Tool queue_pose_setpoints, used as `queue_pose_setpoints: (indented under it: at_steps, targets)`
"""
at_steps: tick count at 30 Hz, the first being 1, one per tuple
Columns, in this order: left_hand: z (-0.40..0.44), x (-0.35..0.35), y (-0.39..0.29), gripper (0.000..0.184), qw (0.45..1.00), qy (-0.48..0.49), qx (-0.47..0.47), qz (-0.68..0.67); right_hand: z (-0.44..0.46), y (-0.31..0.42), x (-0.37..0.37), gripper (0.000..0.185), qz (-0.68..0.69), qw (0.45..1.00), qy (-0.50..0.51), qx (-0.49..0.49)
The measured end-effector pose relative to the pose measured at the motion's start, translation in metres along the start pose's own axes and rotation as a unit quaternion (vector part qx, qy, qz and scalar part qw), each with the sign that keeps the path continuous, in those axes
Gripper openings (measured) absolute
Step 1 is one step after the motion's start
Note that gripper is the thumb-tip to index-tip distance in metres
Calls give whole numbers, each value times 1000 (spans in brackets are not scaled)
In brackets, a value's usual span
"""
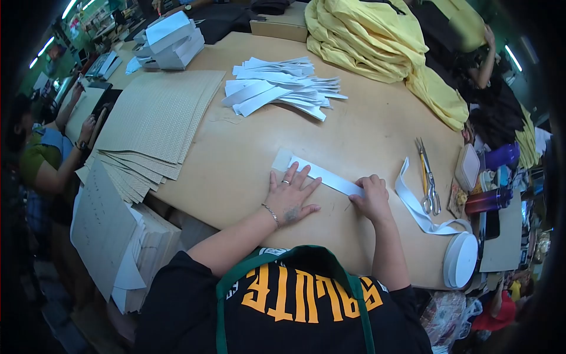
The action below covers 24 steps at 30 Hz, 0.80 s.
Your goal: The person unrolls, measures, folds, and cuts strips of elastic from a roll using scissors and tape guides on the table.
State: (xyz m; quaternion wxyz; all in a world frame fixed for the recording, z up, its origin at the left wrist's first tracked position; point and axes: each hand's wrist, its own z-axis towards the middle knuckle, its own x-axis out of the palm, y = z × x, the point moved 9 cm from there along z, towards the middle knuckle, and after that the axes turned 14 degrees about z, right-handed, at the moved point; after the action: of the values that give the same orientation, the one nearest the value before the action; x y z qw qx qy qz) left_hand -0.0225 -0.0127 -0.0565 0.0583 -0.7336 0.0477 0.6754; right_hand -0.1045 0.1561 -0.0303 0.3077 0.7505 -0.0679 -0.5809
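Note:
A white strip [330,180] lies slantwise on the wooden table, with a pale, partly see-through piece [281,160] at its left end. My left hand [290,194] rests flat with spread fingers, its fingertips on the near edge of the strip and the pale piece. At the strip's right end, my right hand [371,197] has its thumb and fingers closed on it. To the right of that hand, a white band [413,203] runs in a curve to a white roll [460,260]. Scissors [431,183] and a yellow pencil-like tool [423,171] lie beyond the band.
Cut white strips [283,85] are piled at the table's far middle, near yellow fabric [365,38]. Patterned sheets [159,112] and a paper stack [156,253] are on the left. Tumblers [489,201] stand right. People work at both sides.

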Motion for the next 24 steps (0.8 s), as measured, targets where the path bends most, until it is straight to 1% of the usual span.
queue_pose_setpoints:
  at_steps: [1, 4, 7, 8, 10, 11, 13, 14, 17, 19, 20, 22, 24]
  targets:
    - [0, -1, 0, 65, 1000, 3, 0, -2, 2, -1, 2, 32, -1, 1000, 15, 15]
    - [-1, -1, 1, 65, 1000, 9, 0, -10, 5, 3, 0, 27, 9, 1000, 14, 22]
    - [-2, -1, 2, 66, 1000, 10, -4, -20, 3, 6, 2, 22, 53, 996, 15, 67]
    - [-1, -1, 1, 67, 1000, 9, -5, -23, -1, 15, 0, 19, 93, 995, 14, 24]
    - [-3, -24, -2, 68, 995, -102, -1, -10, -14, 34, -8, 14, 174, 983, 10, -58]
    - [-6, -35, -6, 68, 988, -155, 4, -3, -20, 47, -9, 13, 163, 981, 36, -94]
    - [-10, -67, -26, 60, 965, -246, 85, -21, -40, 76, -15, 10, 144, 973, 85, -156]
    - [-14, -82, -36, 56, 948, -291, 127, -33, -46, 79, -20, 10, 155, 971, 95, -154]
    - [-13, -76, -49, 31, 953, -160, 236, -107, -52, 79, -33, 12, 191, 963, 120, -150]
    - [-16, -87, -44, 18, 942, -149, 246, -174, -55, 65, -37, 15, 229, 955, 135, -134]
    - [-18, -93, -42, 12, 934, -136, 257, -208, -57, 65, -36, 17, 238, 948, 148, -149]
    - [-17, -104, -36, 8, 928, -93, 260, -249, -54, 68, -34, 22, 260, 937, 160, -168]
    - [-9, -134, -19, 6, 922, -129, 275, -241, -48, 69, -41, 33, 346, 914, 119, -174]
